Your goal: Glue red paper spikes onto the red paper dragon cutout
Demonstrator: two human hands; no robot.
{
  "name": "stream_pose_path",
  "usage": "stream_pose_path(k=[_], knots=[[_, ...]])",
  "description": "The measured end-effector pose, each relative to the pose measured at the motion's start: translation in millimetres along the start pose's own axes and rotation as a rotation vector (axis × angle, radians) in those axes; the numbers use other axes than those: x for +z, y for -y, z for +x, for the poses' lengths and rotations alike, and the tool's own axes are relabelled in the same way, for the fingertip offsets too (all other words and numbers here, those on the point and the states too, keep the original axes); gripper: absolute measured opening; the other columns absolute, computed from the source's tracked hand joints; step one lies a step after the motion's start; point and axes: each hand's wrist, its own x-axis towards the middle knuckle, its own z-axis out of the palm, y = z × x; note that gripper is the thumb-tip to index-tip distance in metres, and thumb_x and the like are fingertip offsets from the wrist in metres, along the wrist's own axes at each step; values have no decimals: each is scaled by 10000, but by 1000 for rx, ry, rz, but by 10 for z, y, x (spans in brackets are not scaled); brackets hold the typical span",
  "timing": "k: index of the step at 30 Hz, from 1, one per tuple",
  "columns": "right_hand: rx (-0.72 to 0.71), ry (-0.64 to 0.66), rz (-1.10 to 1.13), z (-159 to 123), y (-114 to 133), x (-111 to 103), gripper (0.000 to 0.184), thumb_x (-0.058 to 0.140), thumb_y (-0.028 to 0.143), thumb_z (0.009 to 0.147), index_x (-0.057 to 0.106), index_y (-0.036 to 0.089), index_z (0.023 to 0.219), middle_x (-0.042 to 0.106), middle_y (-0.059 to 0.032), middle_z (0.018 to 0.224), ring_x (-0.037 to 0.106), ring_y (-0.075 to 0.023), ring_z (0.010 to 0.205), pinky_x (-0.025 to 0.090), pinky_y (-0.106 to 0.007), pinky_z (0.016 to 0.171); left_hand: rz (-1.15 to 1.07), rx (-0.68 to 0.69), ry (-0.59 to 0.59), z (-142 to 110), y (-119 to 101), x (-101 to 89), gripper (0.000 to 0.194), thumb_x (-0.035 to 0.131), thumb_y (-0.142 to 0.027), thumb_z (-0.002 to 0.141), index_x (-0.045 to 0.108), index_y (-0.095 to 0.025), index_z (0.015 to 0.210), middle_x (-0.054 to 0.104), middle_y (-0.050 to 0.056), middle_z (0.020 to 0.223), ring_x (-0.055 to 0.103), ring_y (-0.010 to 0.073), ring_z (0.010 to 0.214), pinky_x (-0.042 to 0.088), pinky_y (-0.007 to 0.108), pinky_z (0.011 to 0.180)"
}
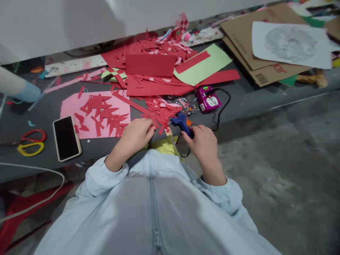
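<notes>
My right hand (203, 143) is closed around the grip of a blue glue gun (182, 122), whose nozzle points left toward a heap of red paper scraps (156, 111). My left hand (136, 132) is curled with its fingertips pinching a red paper piece at the edge of that heap. A yellow-green paper piece (166, 145) lies just below and between my hands. Pale blue zipped sleeves cover both forearms.
A pink sheet (69, 106) with red cut-outs lies at left beside a black phone (66, 138) and red-and-yellow scissors (32, 141). A purple device (208, 101) with a black cord sits to the right. Green paper (209, 63), cardboard (244, 35) and a drawing (290, 44) lie beyond.
</notes>
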Motion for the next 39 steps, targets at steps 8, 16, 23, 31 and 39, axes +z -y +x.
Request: stream_pose_path(k=[8, 16, 23, 31, 39], knots=[[-106, -91, -16, 116, 136, -329, 459, 484, 515, 976, 717, 123, 1021, 686, -146, 883, 557, -267, 787, 387, -351, 697, -116, -116, -76, -581, 247, 220, 251, 460, -223, 989, 705, -174, 969, 758, 73, 1006, 681, 215, 945, 504, 326, 838], [-475, 86, 139, 516, 905, -400, 321, 423, 254, 987, 723, 160, 1053, 699, -137, 939, 590, -270, 899, 418, -353, 788, -79, -271, -268, -1106, 567, 357, 269, 457, -208, 979, 714, -166, 1050, 751, 74, 1036, 637, 229, 957, 504, 355, 871], [-639, 334, 52, 569, 1358, -175, 408, 412, 160, 980, 712, 198, 1253, 681, -147, 984, 584, -265, 967, 395, -329, 745, -42, -157, -289, -1171, 627, 475, 348, 466, -204, 994, 654, -158, 1282, 681, 87, 1323, 554, 245, 1125, 479, 400, 1006], [-655, 462, -53, 577, 1450, -117, 474, 389, 152, 987, 659, 227, 1370, 672, -161, 1031, 580, -281, 990, 377, -335, 699, 139, -181, -211, -972, 654, 514, 469, 497, -325, 1009, 549, -113, 1425, 589, 125, 1462, 506, 321, 1237, 439, 469, 991], [-672, 487, -71, 640, 1619, -139, 501, 405, 159, 989, 600, 284, 1433, 663, -167, 1064, 557, -286, 990, 347, -330, 644, 151, -177, -223, -885, 689, 497, 403, 454, -308, 1026, 604, -142, 1361, 656, 131, 1364, 541, 302, 1199, 416, 453, 971]])
